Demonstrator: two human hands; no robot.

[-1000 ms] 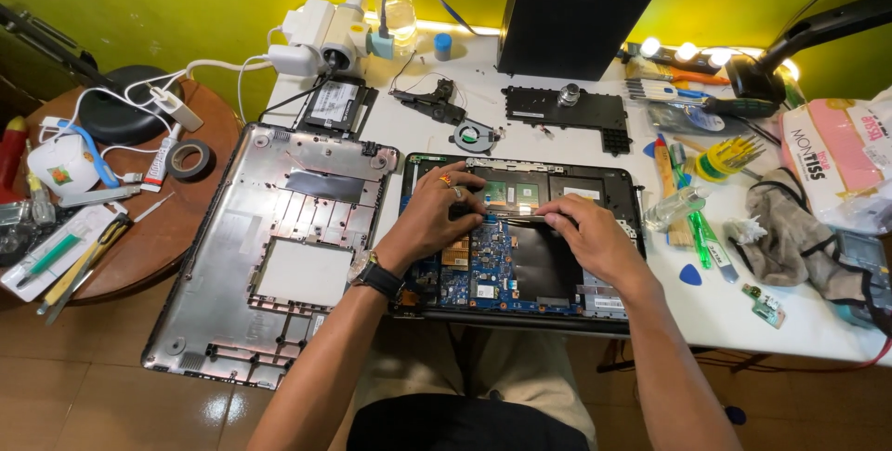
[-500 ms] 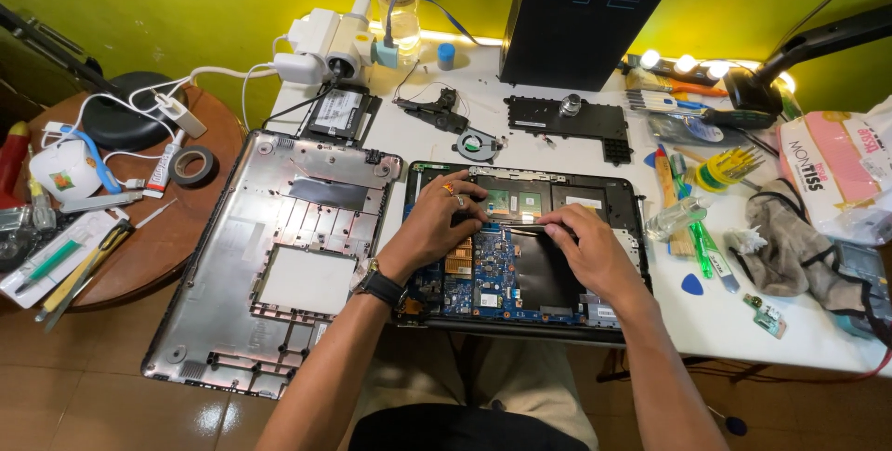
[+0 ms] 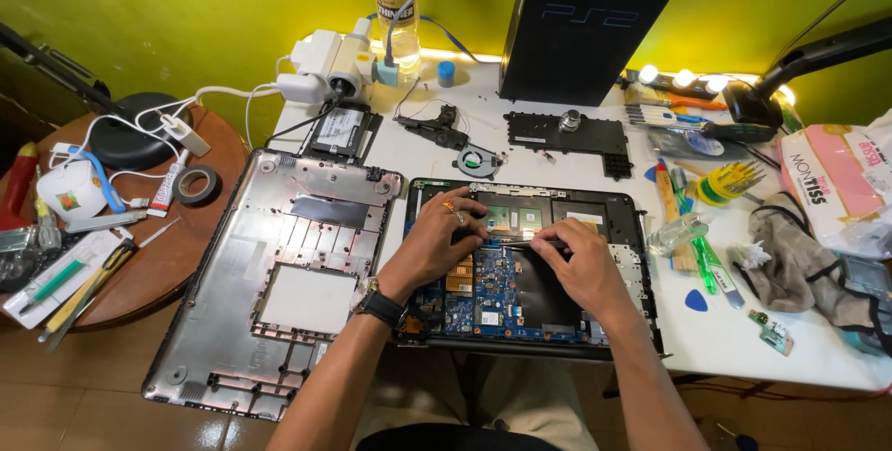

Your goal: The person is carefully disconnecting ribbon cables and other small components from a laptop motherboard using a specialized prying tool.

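Blue circuit board (image 3: 483, 288) lies exposed inside the opened laptop (image 3: 530, 270), which sits on the white table (image 3: 743, 339) directly before the person, just right of the detached grey bottom cover (image 3: 279, 284). Compared with a second ago, both hands have drawn closer together over the upper middle of the board; the right hand, formerly resting further right near the laptop's edge, now meets the left at one spot. That suggests the work has narrowed to a single small part there, probably a connector or thin strip, though the part itself is too small to identify. Left hand (image 3: 441, 237), wearing a ring and a wristwatch, lies palm down with its fingers (image 3: 465, 221) curled and pressed onto the board near the green modules (image 3: 509, 219). Right hand (image 3: 576, 261) is angled inward, its fingers pinched narrowly on a thin dark tool (image 3: 520, 243), seemingly tweezers, whose tip points left toward the left fingertips. Both forearms enter from the bottom edge and converge, wrists held low over the laptop. Nearby lie a small fan (image 3: 478, 161), a black bracket (image 3: 562, 130), a screwdriver set (image 3: 725, 182), a grey rag (image 3: 790, 256) and a blue pick (image 3: 696, 300), all apart from the hands.
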